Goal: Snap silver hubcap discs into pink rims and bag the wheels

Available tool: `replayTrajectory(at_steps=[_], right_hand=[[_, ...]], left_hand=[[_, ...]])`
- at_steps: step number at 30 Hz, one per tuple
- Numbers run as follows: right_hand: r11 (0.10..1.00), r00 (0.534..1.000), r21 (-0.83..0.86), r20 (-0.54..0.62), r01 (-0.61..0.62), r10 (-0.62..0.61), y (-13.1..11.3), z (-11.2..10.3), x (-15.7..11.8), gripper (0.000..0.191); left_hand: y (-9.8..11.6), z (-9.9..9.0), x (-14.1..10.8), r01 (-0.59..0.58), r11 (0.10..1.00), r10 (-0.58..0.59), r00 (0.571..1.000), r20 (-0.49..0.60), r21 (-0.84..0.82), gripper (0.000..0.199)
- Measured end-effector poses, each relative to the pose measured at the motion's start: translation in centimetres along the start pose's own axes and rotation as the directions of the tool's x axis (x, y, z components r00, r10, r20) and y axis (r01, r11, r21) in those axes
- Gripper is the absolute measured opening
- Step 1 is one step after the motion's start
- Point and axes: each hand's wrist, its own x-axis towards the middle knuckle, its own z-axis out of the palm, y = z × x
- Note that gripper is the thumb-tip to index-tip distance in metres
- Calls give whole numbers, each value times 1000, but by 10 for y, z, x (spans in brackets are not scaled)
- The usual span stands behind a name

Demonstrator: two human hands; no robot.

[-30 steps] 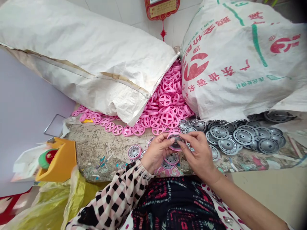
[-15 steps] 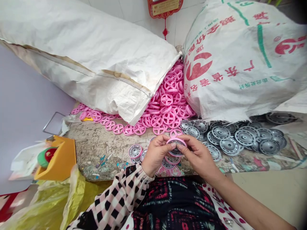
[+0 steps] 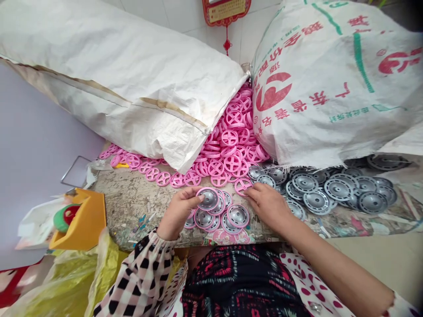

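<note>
Between the thumb and fingers of my left hand (image 3: 181,210) is a grey disc with a pink rim (image 3: 207,199), held over several similar rimmed discs (image 3: 238,215) lying near the table's front edge. My right hand (image 3: 270,207) has its fingertips closed on the edge of a pink spoked ring (image 3: 243,186), at the front of a large heap of pink rings (image 3: 231,136). Beyond my right hand, plain grey discs (image 3: 316,201) lie piled on the right side of the table.
A white sack (image 3: 125,79) lies over the heap's left side, and a printed sack (image 3: 330,88) stands at the back right. An orange holder (image 3: 94,220) with green and red tape sits left, above a yellow bag (image 3: 72,281). The worn tabletop (image 3: 122,202) shows scraps.
My hands have separated. The left moved left with the rimmed disc; the right let go of it and now touches a pink ring. More rimmed discs on the table are uncovered.
</note>
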Motion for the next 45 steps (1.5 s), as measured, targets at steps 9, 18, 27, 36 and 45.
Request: replayTrajectory(at_steps=[9,18,27,36,45], right_hand=[[969,990,-240,137,63,-31,-12,8,15,20],[1000,1000,7,-11,-15,15,-3,13,9,20],[86,929,941,304,-328,209,-7,-1,2,32],[-291,865,836,500,-465,51,-27,-12,-11,33],[966,957,142,-165,-218,240,18,-2,-10,28]], left_hand=[[-2,-38,-8,102,981,-98,995,-35,163,38],[-26,-51,3,-6,843,101,984,-147,538,32],[-25,-48,7,-84,589,279,954,-105,803,28],[-3,21,-10,10,994,-26,990,137,110,43],[-9,40,-9,267,932,-239,961,138,-246,21]])
